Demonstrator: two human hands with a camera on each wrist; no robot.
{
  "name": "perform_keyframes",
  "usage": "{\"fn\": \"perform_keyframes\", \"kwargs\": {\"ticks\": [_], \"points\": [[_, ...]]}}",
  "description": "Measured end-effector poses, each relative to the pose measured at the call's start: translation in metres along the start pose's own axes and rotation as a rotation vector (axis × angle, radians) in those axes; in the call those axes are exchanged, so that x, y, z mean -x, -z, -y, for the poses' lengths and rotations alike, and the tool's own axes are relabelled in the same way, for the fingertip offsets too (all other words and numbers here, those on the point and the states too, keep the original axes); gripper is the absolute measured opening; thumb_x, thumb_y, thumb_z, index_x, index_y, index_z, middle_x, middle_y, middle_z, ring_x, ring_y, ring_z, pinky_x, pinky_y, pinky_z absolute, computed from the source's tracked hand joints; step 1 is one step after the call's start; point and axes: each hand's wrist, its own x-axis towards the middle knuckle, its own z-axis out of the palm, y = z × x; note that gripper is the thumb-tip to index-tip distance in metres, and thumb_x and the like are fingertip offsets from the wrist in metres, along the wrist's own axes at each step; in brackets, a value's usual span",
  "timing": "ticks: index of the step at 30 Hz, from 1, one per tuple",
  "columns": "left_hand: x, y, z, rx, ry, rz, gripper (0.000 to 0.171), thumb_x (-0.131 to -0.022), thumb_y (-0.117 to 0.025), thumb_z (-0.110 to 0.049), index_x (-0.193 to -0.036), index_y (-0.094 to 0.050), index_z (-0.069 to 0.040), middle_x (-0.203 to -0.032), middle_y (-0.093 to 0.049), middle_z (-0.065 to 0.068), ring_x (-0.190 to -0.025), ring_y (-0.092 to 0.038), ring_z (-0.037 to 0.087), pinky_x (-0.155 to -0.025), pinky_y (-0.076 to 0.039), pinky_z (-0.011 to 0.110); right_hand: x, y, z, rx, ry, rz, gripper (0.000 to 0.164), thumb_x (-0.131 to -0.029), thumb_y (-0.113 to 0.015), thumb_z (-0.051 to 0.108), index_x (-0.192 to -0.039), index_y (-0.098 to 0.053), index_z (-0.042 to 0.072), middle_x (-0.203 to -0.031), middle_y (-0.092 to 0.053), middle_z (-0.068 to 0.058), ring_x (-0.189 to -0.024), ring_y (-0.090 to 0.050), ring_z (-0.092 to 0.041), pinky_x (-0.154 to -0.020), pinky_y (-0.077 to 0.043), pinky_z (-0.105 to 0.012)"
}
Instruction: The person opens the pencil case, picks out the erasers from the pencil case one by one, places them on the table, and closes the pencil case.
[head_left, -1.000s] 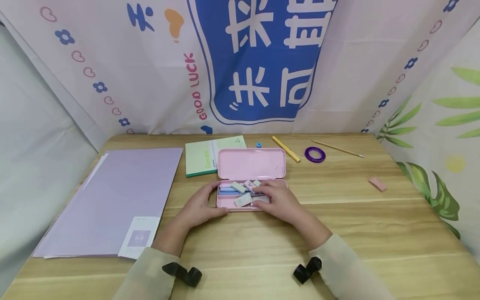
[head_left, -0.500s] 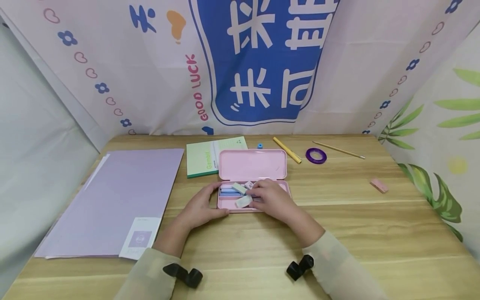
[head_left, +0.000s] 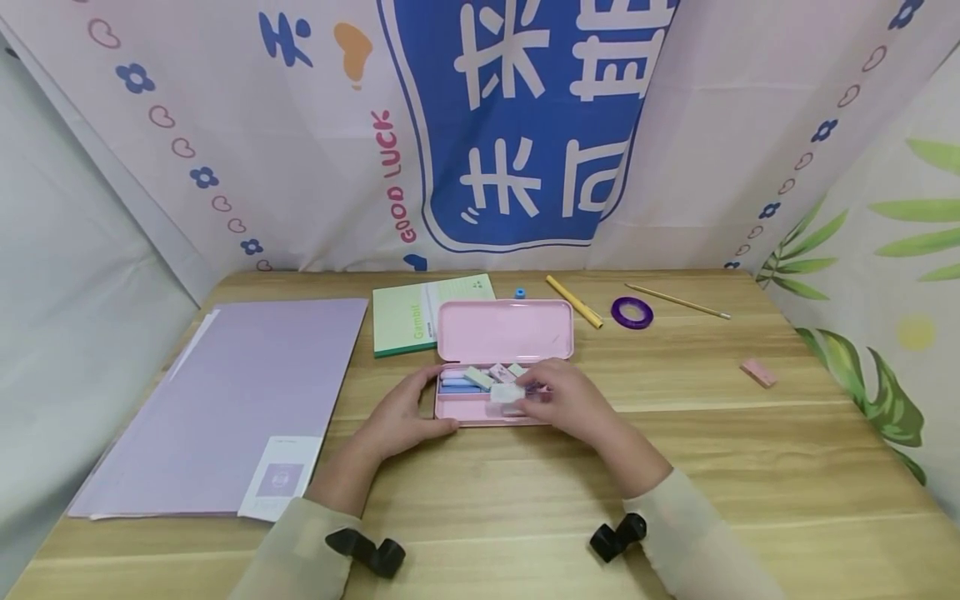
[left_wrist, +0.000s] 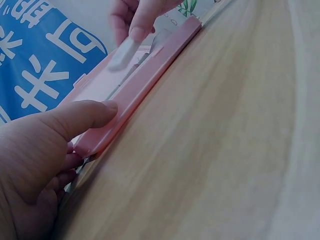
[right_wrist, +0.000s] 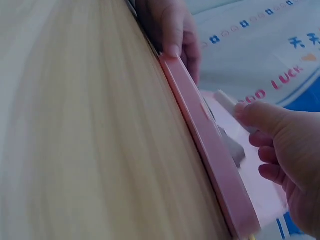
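Note:
An open pink pencil case [head_left: 505, 332] lies on the table with its lid tipped back. My left hand [head_left: 397, 415] grips its left end, thumb on the front wall [left_wrist: 145, 82] and fingers at the side. Between thumb and fingers, my right hand [head_left: 570, 402] pinches a white eraser [head_left: 506, 392], held above the front compartment; the right wrist view shows the same eraser [right_wrist: 227, 102] raised over the rim. In the back compartment, blue and lilac pens [head_left: 452, 382] lie under a pale green eraser [head_left: 477, 378] and a pink-and-white eraser [head_left: 501, 373]. The right hand hides the case's right end.
A green notebook [head_left: 401, 317] lies behind the case, beside a small blue object [head_left: 520, 293]. Farther right are a yellow pen [head_left: 573, 300], purple tape roll [head_left: 632, 312], pencil [head_left: 678, 301] and pink eraser [head_left: 758, 372]. Large lilac folders [head_left: 232, 400] cover the left side.
My right hand reached leftward to the white eraser in the front compartment, took hold of it, lifted it and moved back slightly right. The left hand stays on the case.

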Motion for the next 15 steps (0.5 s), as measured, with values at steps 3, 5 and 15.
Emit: {"fn": "perform_keyframes", "kwargs": {"ticks": [3, 5, 15], "points": [[0.0, 0.0, 0.0, -0.003, -0.002, 0.003, 0.091, -0.077, -0.082, -0.038, -0.151, -0.034, -0.012, -0.157, -0.035, 0.015, -0.147, -0.029, 0.035, -0.12, -0.026, 0.053, 0.011, 0.012, -0.016, -0.048, -0.063, -0.084, 0.027, -0.083, -0.077, 0.019, -0.106, -0.072, 0.008, -0.103, -0.071, -0.007, -0.095, -0.063, -0.022, -0.085, -0.055, -0.04], [0.0, -0.001, 0.0, -0.004, -0.001, 0.003, 0.091, -0.077, -0.082, -0.037, -0.151, -0.034, -0.012, -0.157, -0.035, 0.015, -0.147, -0.029, 0.035, -0.12, -0.026, 0.053, 0.02, 0.021, -0.031, -0.068, -0.121, -0.154, 0.027, -0.082, -0.078, 0.017, -0.106, -0.072, 0.007, -0.102, -0.071, -0.008, -0.094, -0.063, -0.023, -0.084, -0.054, -0.04], [-0.001, -0.002, 0.0, -0.012, -0.01, -0.001, 0.093, -0.077, -0.082, -0.04, -0.151, -0.034, -0.011, -0.156, -0.036, 0.015, -0.147, -0.03, 0.035, -0.119, -0.028, 0.054, 0.085, 0.084, -0.117, 0.028, -0.49, -0.397, 0.038, -0.089, -0.071, 0.028, -0.116, -0.068, 0.0, -0.105, -0.068, -0.02, -0.088, -0.058, -0.013, -0.073, -0.045, -0.017]]}}
